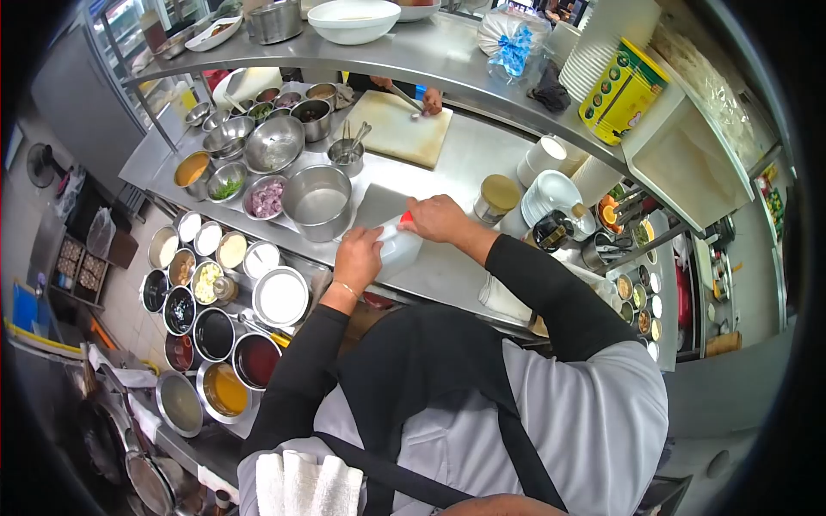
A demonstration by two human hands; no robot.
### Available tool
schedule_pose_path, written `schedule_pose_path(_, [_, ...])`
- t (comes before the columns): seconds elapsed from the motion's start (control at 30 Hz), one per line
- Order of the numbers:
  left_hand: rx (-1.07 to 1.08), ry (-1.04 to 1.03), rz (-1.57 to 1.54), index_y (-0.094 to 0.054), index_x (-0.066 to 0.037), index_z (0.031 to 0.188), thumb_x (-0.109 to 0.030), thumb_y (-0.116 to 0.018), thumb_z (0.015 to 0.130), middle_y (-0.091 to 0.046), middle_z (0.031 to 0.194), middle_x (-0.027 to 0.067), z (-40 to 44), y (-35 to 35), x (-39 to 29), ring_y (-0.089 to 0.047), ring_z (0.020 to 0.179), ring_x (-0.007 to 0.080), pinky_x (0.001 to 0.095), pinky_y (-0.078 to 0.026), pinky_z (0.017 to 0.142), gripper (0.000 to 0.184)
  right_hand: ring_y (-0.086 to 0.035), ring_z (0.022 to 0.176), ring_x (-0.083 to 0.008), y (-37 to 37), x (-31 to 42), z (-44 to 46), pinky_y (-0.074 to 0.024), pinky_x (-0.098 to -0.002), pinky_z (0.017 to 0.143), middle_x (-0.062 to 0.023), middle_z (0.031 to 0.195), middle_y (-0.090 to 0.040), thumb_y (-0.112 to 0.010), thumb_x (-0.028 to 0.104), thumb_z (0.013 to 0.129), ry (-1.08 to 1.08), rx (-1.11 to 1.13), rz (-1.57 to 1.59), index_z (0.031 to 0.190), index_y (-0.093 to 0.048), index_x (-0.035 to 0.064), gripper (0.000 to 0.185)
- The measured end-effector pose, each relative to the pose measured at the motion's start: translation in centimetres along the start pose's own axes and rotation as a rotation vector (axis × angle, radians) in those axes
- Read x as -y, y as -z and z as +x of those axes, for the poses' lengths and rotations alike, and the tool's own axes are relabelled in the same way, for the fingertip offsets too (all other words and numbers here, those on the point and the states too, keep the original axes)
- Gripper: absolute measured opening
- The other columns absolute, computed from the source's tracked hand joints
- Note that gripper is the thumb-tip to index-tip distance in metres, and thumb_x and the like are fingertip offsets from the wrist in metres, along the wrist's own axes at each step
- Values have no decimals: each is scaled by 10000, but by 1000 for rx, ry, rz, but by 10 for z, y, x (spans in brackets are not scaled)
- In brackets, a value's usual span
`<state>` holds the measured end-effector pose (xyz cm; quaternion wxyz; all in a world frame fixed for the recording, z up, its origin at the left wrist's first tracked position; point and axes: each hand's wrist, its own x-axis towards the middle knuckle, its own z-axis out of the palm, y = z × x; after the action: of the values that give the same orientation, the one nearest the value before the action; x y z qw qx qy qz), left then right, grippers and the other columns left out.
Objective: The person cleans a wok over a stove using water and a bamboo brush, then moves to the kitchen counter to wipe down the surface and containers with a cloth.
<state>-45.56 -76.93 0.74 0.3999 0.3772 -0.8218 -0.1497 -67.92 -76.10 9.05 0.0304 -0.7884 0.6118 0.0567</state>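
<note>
A translucent white plastic jug (pixel 400 251) with a red cap (pixel 406 221) is held over the front of the steel counter. My left hand (pixel 359 257) is closed on the jug's left side near the top. At the red cap, my right hand (pixel 440 220) has its fingers closed around it; whether the cap is loose I cannot tell. Just left of the jug stands a large steel pot (pixel 317 202). A cylindrical container with a yellowish lid (pixel 498 196) stands to the right of my right hand.
Another person's hand (pixel 432 101) is at a cutting board (pixel 398 129) across the counter. Bowls of chopped onion (pixel 265 198) and greens (pixel 227 183) stand left. Several sauce pots (pixel 215 334) crowd the lower left. Plates (pixel 544 196) are stacked right; an overhead shelf (pixel 344 53) spans the back.
</note>
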Motion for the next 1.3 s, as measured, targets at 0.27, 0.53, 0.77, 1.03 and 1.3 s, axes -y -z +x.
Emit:
schedule_pose_path(0.27, [23,8,-3,-769,-66,1132,-47,-752,823,-686,941,172,0,3,1,-650,924,390,469,-544,859,310,-722,930,-387,-43,-29,16,-573,-488,822,-184,1008,-723,-643,424,994,375,-261,106,1135,-592,37,415])
schedule_pose_path(0.53, [29,6,21,-769,-65,1127,-54,-752,823,-680,946,176,-2,4,-1,-649,920,392,469,-543,857,304,-712,959,-394,-15,-17,3,-566,-496,834,-214,978,-713,-657,414,971,146,-86,105,1099,-590,15,424])
schedule_pose_path(0.77, [9,-17,25,-766,-61,1111,-51,-743,817,-672,932,173,-1,1,1,-649,910,390,472,-543,847,295,-692,1028,-382,4,-1,2,-573,-497,849,-210,1076,-690,-703,377,937,-74,56,88,1119,-595,-3,435])
schedule_pose_path(1.03, [-9,-29,37,-760,-60,1105,-55,-747,813,-669,933,175,-1,1,0,-649,912,392,475,-541,846,293,-685,1013,-396,-48,-24,9,-558,-483,895,-213,1023,-682,-663,371,971,220,-174,163,1135,-575,1,414])
schedule_pose_path(1.3, [31,-5,16,-763,-65,1111,-62,-754,815,-671,940,175,-1,5,-3,-649,916,391,471,-542,846,297,-696,968,-409,-7,1,-4,-557,-493,881,-230,973,-687,-611,361,1005,57,-39,167,1143,-551,2,388])
